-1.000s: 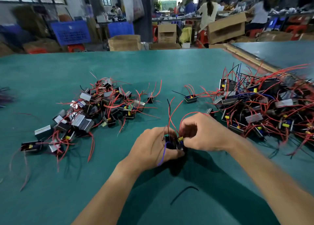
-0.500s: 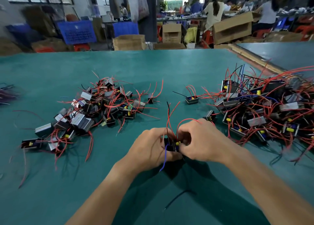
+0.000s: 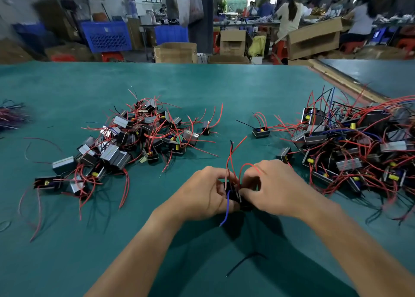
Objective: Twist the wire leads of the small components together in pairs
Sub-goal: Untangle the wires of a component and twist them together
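Between both hands, left hand (image 3: 203, 194) and right hand (image 3: 277, 187) pinch one small component (image 3: 233, 192).

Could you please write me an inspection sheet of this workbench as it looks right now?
Surface: green table, flat, bare in the middle.
Job's things: one small black component held between both hands, red leads rising from it, a blue lead hanging down.
Clutter: left pile and larger right pile of the same parts; two loose parts between them; stray black wire near the person.
Grippers: left hand and right hand both closed on the component; fingers partly hidden.
Cables: wire bundle at the far left edge.
Surroundings: cardboard boxes, blue crates, people working at far benches.
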Available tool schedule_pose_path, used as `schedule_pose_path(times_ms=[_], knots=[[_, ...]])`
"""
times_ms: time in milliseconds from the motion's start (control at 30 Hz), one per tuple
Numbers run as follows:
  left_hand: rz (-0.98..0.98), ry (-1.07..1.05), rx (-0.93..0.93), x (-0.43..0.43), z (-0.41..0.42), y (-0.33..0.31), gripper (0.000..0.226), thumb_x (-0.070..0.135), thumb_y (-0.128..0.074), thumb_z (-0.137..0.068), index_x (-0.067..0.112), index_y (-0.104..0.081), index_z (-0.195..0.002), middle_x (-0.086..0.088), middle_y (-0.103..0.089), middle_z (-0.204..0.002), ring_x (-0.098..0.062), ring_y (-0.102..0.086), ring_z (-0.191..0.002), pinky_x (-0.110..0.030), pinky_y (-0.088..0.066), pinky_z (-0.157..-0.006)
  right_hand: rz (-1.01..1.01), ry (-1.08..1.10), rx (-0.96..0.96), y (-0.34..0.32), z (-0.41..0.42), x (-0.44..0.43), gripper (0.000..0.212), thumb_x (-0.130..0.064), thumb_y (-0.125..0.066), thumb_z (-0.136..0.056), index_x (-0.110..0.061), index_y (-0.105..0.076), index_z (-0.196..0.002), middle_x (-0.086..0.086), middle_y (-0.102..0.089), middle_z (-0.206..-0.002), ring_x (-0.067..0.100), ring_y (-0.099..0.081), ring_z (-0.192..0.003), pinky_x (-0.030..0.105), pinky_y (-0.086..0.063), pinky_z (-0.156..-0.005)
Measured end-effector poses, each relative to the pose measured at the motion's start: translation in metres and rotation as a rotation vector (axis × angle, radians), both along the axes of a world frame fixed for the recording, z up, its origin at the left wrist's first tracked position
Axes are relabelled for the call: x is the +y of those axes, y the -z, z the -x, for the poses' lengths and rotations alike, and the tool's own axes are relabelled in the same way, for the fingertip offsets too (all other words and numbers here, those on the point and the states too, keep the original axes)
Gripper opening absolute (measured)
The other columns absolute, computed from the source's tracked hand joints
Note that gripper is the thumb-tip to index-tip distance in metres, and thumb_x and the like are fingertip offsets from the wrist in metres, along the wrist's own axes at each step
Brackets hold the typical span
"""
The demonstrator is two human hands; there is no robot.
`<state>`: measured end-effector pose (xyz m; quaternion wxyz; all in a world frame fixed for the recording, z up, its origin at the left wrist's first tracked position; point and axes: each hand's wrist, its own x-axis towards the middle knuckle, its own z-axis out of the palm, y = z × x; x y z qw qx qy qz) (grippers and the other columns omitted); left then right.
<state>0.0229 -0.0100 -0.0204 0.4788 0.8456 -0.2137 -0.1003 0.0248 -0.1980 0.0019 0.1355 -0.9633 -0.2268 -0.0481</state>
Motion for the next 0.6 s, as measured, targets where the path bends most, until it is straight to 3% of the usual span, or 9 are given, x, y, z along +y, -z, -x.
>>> schedule_pose_path(times_ms=[67,167,333,467,600], knots=[[-0.074,-0.077,-0.030,0.001,-0.002,-0.002,0.018,0.018,-0.079,-0.077,0.022,-0.069,-0.090,0.009,-0.048,-0.048,-0.002,-0.035,-0.041,-0.014,-0.031,-0.045,-0.103,-0.001,0.088,-0.002,0.000,-0.012,0.003,-0.029,-0.069,-0.075,-0.027,-0.068,-0.073,-0.015,-0.063,-0.063,0.007,-0.054,-0.062,0.024,-0.044,-0.061],[-0.181,-0.180,-0.109,0.005,-0.004,-0.004,0.013,0.033,-0.082,-0.075,0.028,-0.072,-0.083,0.009,-0.051,-0.048,-0.004,-0.039,-0.042,-0.018,-0.031,-0.046,-0.319,-0.050,0.284,-0.005,0.001,-0.027,0.016,-0.014,-0.069,-0.069,-0.028,-0.067,-0.077,-0.011,-0.065,-0.066,0.001,-0.051,-0.053,0.020,-0.044,-0.055],[-0.362,-0.427,-0.189,0.007,-0.002,-0.011,0.025,0.055,-0.081,-0.066,0.032,-0.072,-0.067,0.011,-0.053,-0.047,-0.004,-0.045,-0.047,-0.022,-0.030,-0.046,-0.259,-0.182,0.305,0.003,0.000,-0.023,0.027,-0.035,-0.076,-0.067,-0.038,-0.068,-0.093,-0.004,-0.062,-0.068,0.011,-0.052,-0.058,0.030,-0.045,-0.058],[-0.426,-0.567,-0.257,0.007,-0.001,-0.012,0.024,0.047,-0.078,-0.069,0.026,-0.069,-0.064,0.008,-0.059,-0.055,-0.015,-0.057,-0.060,-0.023,-0.034,-0.051,-0.307,-0.159,0.177,0.009,-0.002,-0.018,0.016,-0.036,-0.084,-0.072,-0.035,-0.074,-0.085,-0.011,-0.063,-0.078,0.008,-0.058,-0.072,0.030,-0.048,-0.070],[-0.303,-0.561,-0.290,0.003,0.000,-0.012,0.018,0.027,-0.079,-0.070,0.025,-0.061,-0.070,0.007,-0.063,-0.056,-0.013,-0.060,-0.059,-0.027,-0.045,-0.057,-0.279,-0.240,0.045,0.013,0.001,-0.007,0.009,-0.034,-0.081,-0.076,-0.029,-0.074,-0.079,-0.015,-0.065,-0.096,0.009,-0.052,-0.091,0.028,-0.041,-0.085]])
